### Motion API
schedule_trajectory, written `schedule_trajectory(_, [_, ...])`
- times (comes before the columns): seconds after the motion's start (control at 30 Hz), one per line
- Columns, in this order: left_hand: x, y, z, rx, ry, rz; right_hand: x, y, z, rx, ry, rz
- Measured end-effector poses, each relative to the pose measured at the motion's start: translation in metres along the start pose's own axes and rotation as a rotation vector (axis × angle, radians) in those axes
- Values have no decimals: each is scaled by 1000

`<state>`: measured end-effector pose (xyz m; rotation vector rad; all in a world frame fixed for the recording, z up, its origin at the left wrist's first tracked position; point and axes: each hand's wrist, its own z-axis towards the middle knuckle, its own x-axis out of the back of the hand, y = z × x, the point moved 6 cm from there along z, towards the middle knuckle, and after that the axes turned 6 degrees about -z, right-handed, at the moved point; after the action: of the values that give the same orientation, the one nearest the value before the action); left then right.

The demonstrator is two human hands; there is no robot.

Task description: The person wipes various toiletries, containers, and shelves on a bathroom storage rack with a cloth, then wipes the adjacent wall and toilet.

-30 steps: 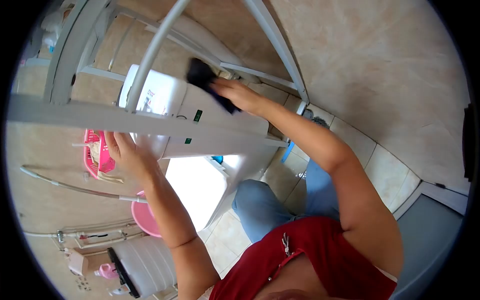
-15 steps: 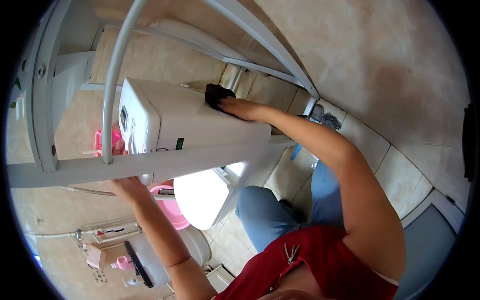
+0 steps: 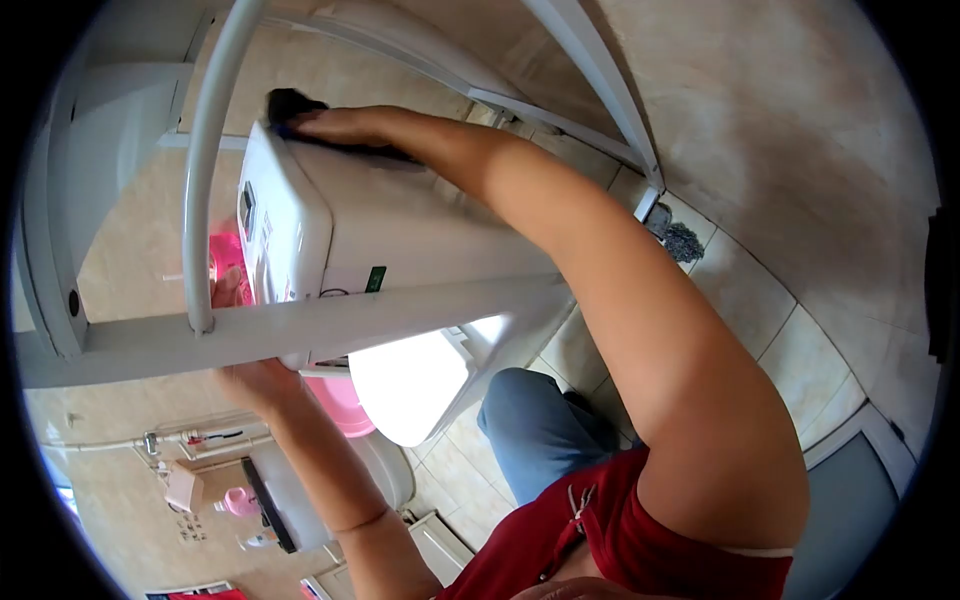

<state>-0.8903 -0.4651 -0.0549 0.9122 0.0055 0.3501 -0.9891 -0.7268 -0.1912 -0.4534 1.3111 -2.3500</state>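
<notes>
My right hand (image 3: pixel 340 125) presses a black cloth (image 3: pixel 292 104) to the side of a white washing machine (image 3: pixel 400 220), close to the edge of its control-panel face. The fingers are partly hidden by the cloth. At the lower left my left hand (image 3: pixel 250 387) is wrapped around a white beam (image 3: pixel 430 300) of a metal rack; its fingertips show on the beam's far side. The beam crosses in front of the washing machine. Just beyond those fingertips is a pink plastic item (image 3: pixel 228 252), partly hidden.
A curved white rack tube (image 3: pixel 215 150) rises beside the machine. Below the beam are a white toilet lid (image 3: pixel 410 385) and a pink basin (image 3: pixel 345 408). A grey scrubber (image 3: pixel 684 242) lies on the tiled floor by the wall. A pink bottle (image 3: pixel 238 502) stands near the wall pipes.
My right hand has slid the black cloth along the machine's side toward its panel edge, to the upper left of the view. My left hand still grips the beam. The view has shifted slightly.
</notes>
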Motion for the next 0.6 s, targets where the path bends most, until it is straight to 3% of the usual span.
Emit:
schedule_trajectory(0.13, [-6,5,-3,-41,-49,-8,0,85,-70,-312,-60,66])
schedule_trajectory(0.2, [-12,9,-7,0,29,-5,-3,126,-129,-516,-34,152])
schedule_trajectory(0.3, [-13,8,-7,18,115,-43,-23,134,-244,-830,-28,589])
schedule_trajectory(0.37, [-12,9,-8,11,140,-42,-51,189,-289,-704,18,700])
schedule_trajectory(0.47, [-15,12,-8,-16,126,-24,-26,141,-307,-731,56,426])
schedule_trajectory(0.6, [-23,14,-6,15,60,-100,13,120,-315,-553,537,-261])
